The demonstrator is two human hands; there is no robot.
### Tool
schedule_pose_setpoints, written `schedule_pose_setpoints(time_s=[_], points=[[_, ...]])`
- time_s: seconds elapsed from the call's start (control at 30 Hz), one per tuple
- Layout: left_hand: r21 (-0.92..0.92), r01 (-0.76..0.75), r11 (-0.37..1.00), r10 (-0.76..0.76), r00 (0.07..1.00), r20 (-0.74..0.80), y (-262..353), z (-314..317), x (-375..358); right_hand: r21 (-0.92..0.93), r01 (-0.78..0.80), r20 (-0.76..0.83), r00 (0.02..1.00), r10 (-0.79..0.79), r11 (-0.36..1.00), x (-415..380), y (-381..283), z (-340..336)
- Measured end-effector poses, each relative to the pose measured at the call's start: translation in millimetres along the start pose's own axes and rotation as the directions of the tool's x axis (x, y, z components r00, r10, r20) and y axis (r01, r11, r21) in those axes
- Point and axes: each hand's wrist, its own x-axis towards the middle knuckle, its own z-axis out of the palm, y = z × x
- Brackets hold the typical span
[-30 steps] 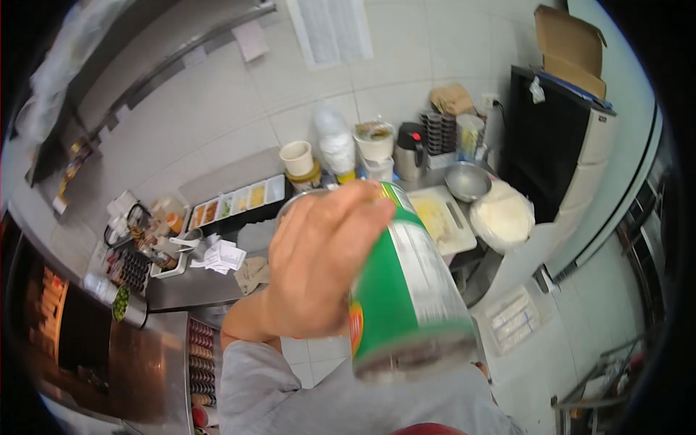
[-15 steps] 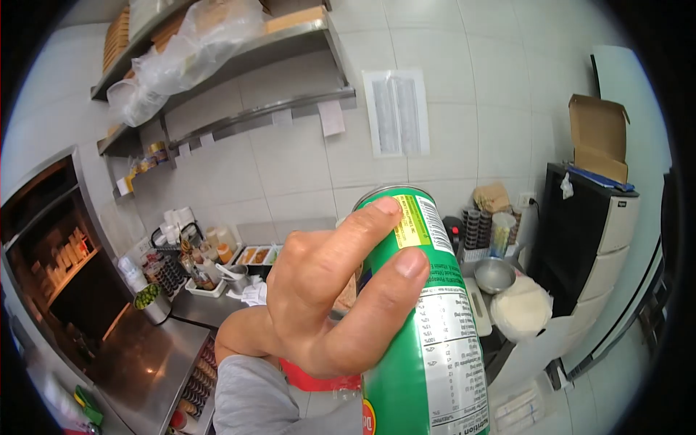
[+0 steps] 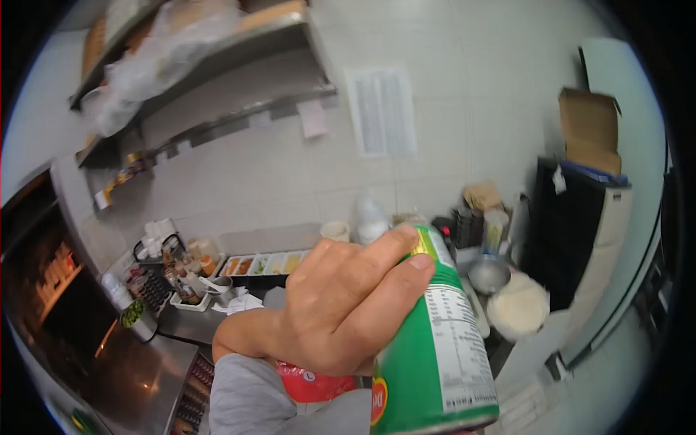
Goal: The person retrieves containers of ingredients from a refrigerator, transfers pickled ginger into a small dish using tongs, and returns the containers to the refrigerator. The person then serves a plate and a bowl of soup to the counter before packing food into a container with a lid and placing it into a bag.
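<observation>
My left hand (image 3: 355,304) is closed around a green pineapple can (image 3: 413,370) in the middle of the view. Two digits press on its side near the upper end, by a yellow label patch; the other fingers are hidden. The can leans, its upper end toward the back, and its printed nutrition panel (image 3: 460,348) reads upside down. A grey sleeve (image 3: 250,399) covers the arm, with the wrist bare. Behind the wrist lies a red item (image 3: 312,383), partly covered. My right hand does not show.
Topping trays (image 3: 261,264), bottles (image 3: 192,286) and a steel container of green pieces (image 3: 138,319) line the counter at left. To the right are a metal bowl (image 3: 489,275), a round pale stack (image 3: 518,310) and a black cabinet (image 3: 573,225). A shelf (image 3: 217,69) hangs overhead.
The can has dropped lower in view and now shows its lower rim. The hand keeps its hold. The background has shifted slightly left, uncovering more of the counter behind the hand.
</observation>
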Motion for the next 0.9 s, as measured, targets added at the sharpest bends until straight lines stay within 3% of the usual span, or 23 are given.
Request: schedule_pose_setpoints(time_s=[0.07, 0.13, 0.17, 0.2, 0.23, 0.3, 0.33, 0.37, 0.4, 0.43, 0.53, 0.63, 0.67, 0.77, 0.8, 0.9], points=[[-0.206, 0.086, 0.975, -0.074, 0.995, 0.064, -6.4, 21.1, -19.1, -0.013, -0.030, -0.034, 0.999, 0.030, 0.999, -21.5, 31.3, 13.6], [-0.465, 0.226, 0.856, -0.134, 0.966, 0.222, -18.0, 49.5, -51.9, -0.015, -0.071, -0.093, 0.993, 0.069, 0.997, -40.9, 60.3, 28.1], [-0.587, 0.452, 0.672, -0.219, 0.878, 0.425, -13.0, 58.2, -60.0, 0.017, -0.111, -0.126, 0.986, 0.113, 0.994, -57.6, 70.3, 30.1], [-0.604, 0.665, 0.439, -0.292, 0.741, 0.604, -8.1, 67.3, -68.2, 0.062, -0.158, -0.156, 0.974, 0.166, 0.985, -74.6, 77.5, 35.6], [-0.561, 0.806, 0.186, -0.272, 0.591, 0.759, -5.6, 82.3, -85.2, 0.161, -0.212, -0.179, 0.954, 0.240, 0.964, -91.6, 83.3, 36.2], [-0.359, 0.896, -0.260, -0.148, 0.330, 0.932, 5.5, 131.5, -138.4, 0.297, -0.304, -0.180, 0.913, 0.366, 0.905, -131.7, 81.1, 28.0], [-0.265, 0.886, -0.381, -0.119, 0.237, 0.964, 19.0, 159.7, -166.6, 0.253, -0.286, -0.294, 0.887, 0.355, 0.924, -149.5, 98.1, 36.9], [-0.164, 0.863, -0.478, -0.081, 0.142, 0.987, 38.5, 187.7, -195.7, 0.358, -0.397, -0.217, 0.845, 0.488, 0.845, -179.9, 78.2, 20.2], [-0.122, 0.989, -0.080, -0.153, 0.109, 0.982, 61.4, 209.6, -227.8, 0.422, -0.425, -0.245, 0.797, 0.552, 0.801, -204.7, 71.9, 15.4], [-0.058, 0.941, 0.333, -0.237, 0.144, 0.961, 83.6, 227.4, -257.3, 0.478, -0.457, -0.250, 0.748, 0.615, 0.750, -227.5, 71.3, 12.5], [-0.149, 0.956, 0.253, -0.221, 0.207, 0.953, 138.9, 266.5, -310.3, 0.568, -0.539, -0.246, 0.609, 0.754, 0.621, -295.6, 82.9, 7.8], [-0.242, 0.881, 0.406, -0.036, 0.280, 0.959, 184.3, 296.2, -303.9, 0.611, -0.594, -0.232, 0.497, 0.836, 0.523, -356.5, 101.4, 4.9], [-0.374, 0.842, 0.390, 0.006, 0.403, 0.915, 200.1, 306.4, -297.6, 0.626, -0.598, -0.229, 0.472, 0.851, 0.500, -372.6, 107.4, 3.4], [-0.360, 0.880, 0.308, 0.133, 0.335, 0.933, 251.0, 333.6, -261.0, 0.690, -0.552, -0.269, 0.403, 0.875, 0.467, -401.5, 128.0, -16.5], [-0.386, 0.877, 0.285, 0.156, 0.355, 0.922, 270.0, 344.7, -249.5, 0.699, -0.499, -0.313, 0.429, 0.847, 0.512, -405.1, 135.9, -26.8], [-0.316, 0.929, 0.190, 0.236, 0.269, 0.934, 336.0, 375.9, -209.8, 0.630, -0.378, -0.443, 0.542, 0.714, 0.678, -408.3, 163.4, -74.5]])
